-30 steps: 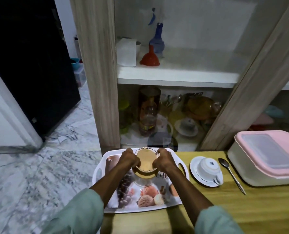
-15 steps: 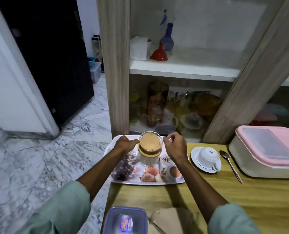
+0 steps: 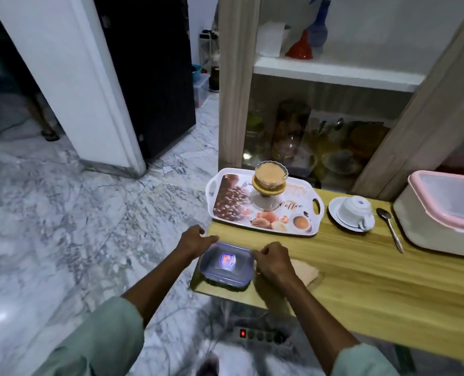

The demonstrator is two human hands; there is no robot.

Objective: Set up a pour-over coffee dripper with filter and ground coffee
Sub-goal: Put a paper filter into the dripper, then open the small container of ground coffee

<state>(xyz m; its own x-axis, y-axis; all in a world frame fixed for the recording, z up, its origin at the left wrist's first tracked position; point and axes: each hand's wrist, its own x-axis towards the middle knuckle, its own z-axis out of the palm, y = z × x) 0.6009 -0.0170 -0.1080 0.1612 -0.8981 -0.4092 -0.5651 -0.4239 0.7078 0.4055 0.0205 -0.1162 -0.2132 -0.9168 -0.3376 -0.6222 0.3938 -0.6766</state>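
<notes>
Both hands at the lidded blue-tinted plastic container (image 3: 226, 264) near the table's front-left corner, left hand (image 3: 197, 240) and right hand (image 3: 273, 260) fingers curled at its sides, grip uncertain; steady the base while unclipping, filter-lined glass dripper (image 3: 270, 176) waiting on the tray (image 3: 263, 202).

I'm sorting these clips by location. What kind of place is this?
Most likely a home kitchen or dining corner: a glass-fronted cabinet stocked with dishes, a wooden counter with cup and saucer, and a marble floor.
</notes>
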